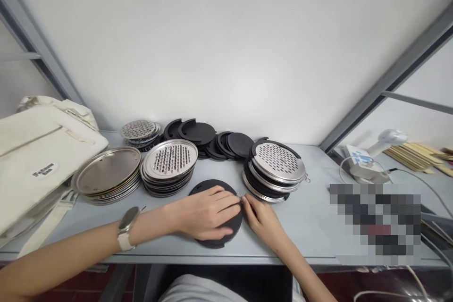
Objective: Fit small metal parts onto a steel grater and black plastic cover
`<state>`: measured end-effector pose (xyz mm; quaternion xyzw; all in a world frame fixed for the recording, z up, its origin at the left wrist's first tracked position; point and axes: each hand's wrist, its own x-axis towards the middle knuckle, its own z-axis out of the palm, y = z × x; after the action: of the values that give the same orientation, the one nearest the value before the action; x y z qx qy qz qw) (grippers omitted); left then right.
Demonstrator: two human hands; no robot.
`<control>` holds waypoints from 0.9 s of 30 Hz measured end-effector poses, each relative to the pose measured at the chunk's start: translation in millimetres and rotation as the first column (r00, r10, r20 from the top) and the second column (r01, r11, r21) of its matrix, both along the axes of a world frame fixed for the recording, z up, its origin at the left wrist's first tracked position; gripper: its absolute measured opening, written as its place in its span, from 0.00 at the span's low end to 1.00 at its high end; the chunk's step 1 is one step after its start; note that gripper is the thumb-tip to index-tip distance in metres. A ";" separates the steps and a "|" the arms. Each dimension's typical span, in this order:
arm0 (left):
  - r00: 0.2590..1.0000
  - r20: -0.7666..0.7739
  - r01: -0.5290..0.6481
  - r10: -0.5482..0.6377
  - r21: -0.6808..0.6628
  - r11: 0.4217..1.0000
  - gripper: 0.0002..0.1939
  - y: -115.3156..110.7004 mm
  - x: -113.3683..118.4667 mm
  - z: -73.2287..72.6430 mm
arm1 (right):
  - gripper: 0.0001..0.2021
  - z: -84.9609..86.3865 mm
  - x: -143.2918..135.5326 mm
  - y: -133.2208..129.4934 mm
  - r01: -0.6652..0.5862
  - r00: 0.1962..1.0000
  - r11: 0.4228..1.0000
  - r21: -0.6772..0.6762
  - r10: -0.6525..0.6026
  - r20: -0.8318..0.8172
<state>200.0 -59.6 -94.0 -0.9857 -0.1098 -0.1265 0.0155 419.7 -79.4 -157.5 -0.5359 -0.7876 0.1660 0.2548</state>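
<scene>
A round black plastic disc (229,233) lies on the table in front of me. My left hand (212,212) rests across its top, fingers stretched out and lying flat, covering much of the disc. At the disc's right edge, my right hand (260,214) pinches a small metal ring (239,195), partly hidden by the fingertips. Just behind that hand stands a stack of round metal graters with black rims (279,163), a metal ring sticking out at its right side. Behind my left hand is another stack of round grater plates (171,160).
Plain round metal plates (108,172) are stacked at left, beside a cream bag (46,151). Along the wall lie perforated discs (138,130) and black plastic discs (200,133). Further right are a white device (364,163) with cables, wooden strips (412,156) and a blurred-out area.
</scene>
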 end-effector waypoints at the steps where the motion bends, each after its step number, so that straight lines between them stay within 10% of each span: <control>1: 1.000 -0.019 0.016 -0.017 -0.049 0.999 0.25 -2.1 -8.4 0.9 | 0.18 -0.1 0.0 0.0 0.003 1.000 1.000 -0.007 -0.003 0.001; 8: 0.990 -0.138 -0.075 0.039 -0.267 0.961 0.43 -4.1 -32.4 -17.7 | 0.18 4.2 0.7 1.5 0.007 1.000 0.997 -0.073 -0.005 0.018; 27: 0.855 -0.066 -0.519 0.515 -0.149 0.842 0.46 -64.9 18.9 -52.8 | 0.14 17.2 -17.6 30.4 -0.076 0.987 0.994 -0.077 0.086 0.136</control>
<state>218.9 -124.5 -146.8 -0.9191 -0.3810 -0.0966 -0.0296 402.1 -49.0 -140.3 -0.5225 -0.8182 0.1666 0.1728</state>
